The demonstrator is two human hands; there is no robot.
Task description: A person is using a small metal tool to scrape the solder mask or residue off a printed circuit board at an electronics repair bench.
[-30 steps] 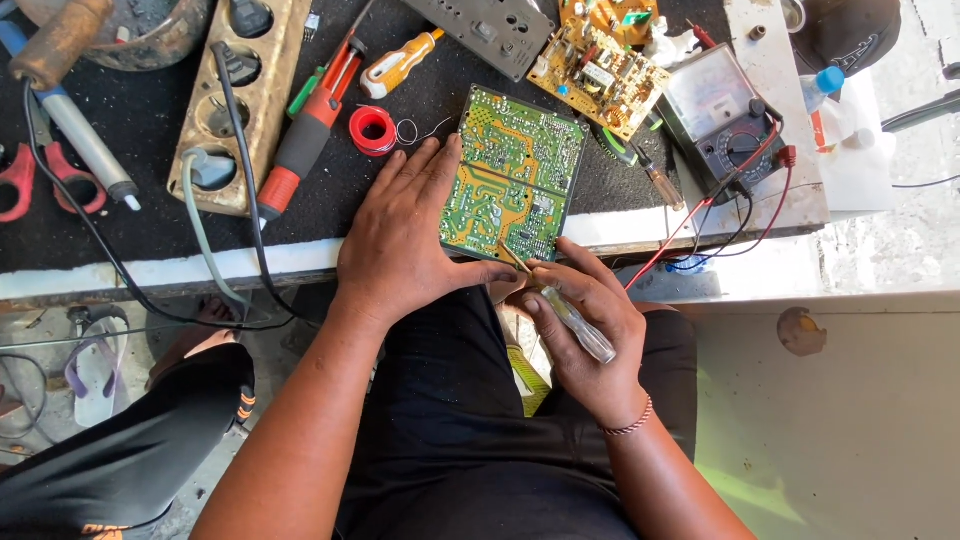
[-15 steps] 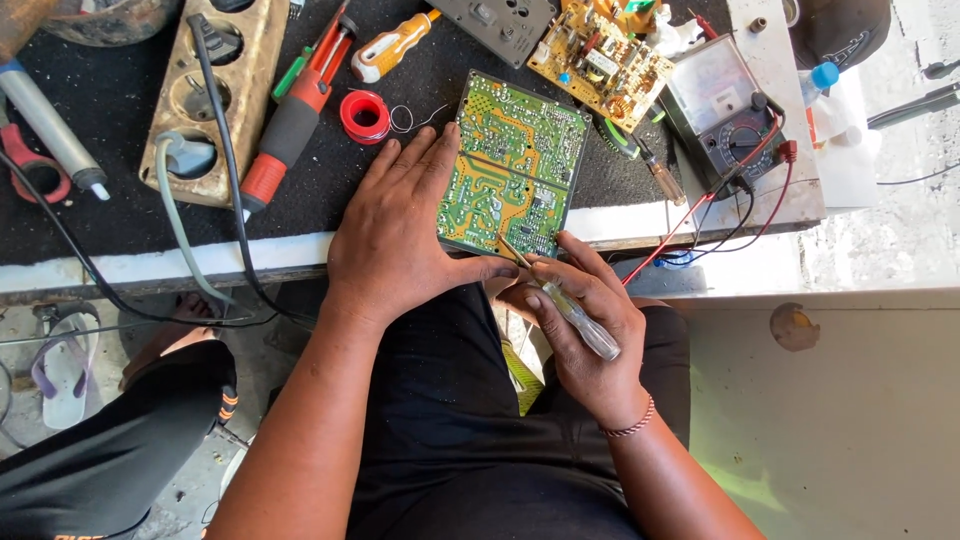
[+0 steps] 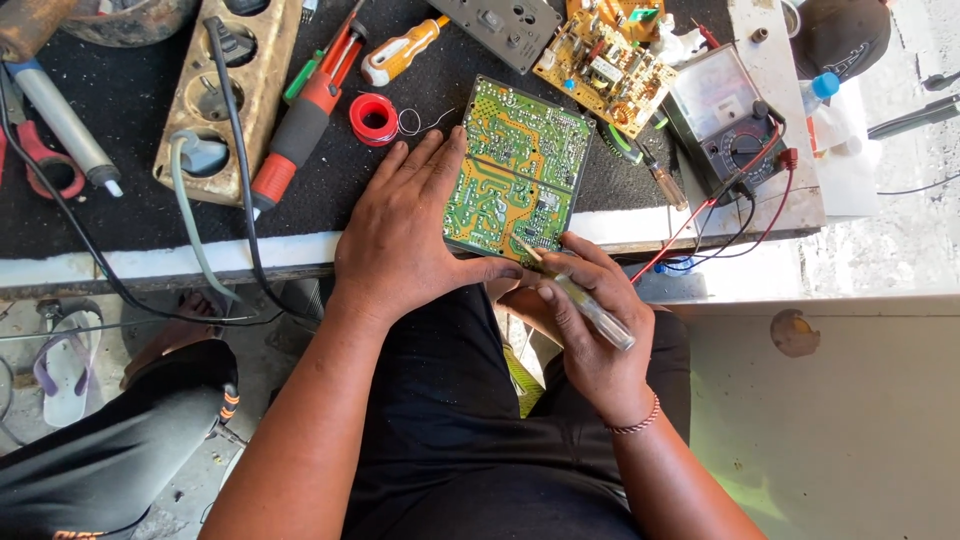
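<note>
green circuit board (image 3: 518, 170): solder side up, lying at the near edge of the dark surface (image 3: 150, 110), its near corner past the pale rim.
left hand (image 3: 405, 235): flat and spread on the surface, fingers splayed beside the board's left edge, thumb along the board's near edge.
right hand (image 3: 590, 325): closed around a clear-handled tool (image 3: 585, 305), gripped like a pen; the tip meets the board's near corner.
red solder spool (image 3: 373, 118): just beyond the left fingertips, loose wire curling off it.
red-and-black handled tool (image 3: 300, 125): lying slantwise left of the spool.
orange screwdriver (image 3: 400, 52): beyond the spool.
wooden socket strip (image 3: 225, 95): far left, a black cable and a grey cable plugged in.
yellow circuit board (image 3: 603, 70): component side up, beyond the green board.
multimeter (image 3: 725, 120): right of the boards, red and black leads trailing over the edge.
sandal (image 3: 62, 370): on the floor, lower left.
</note>
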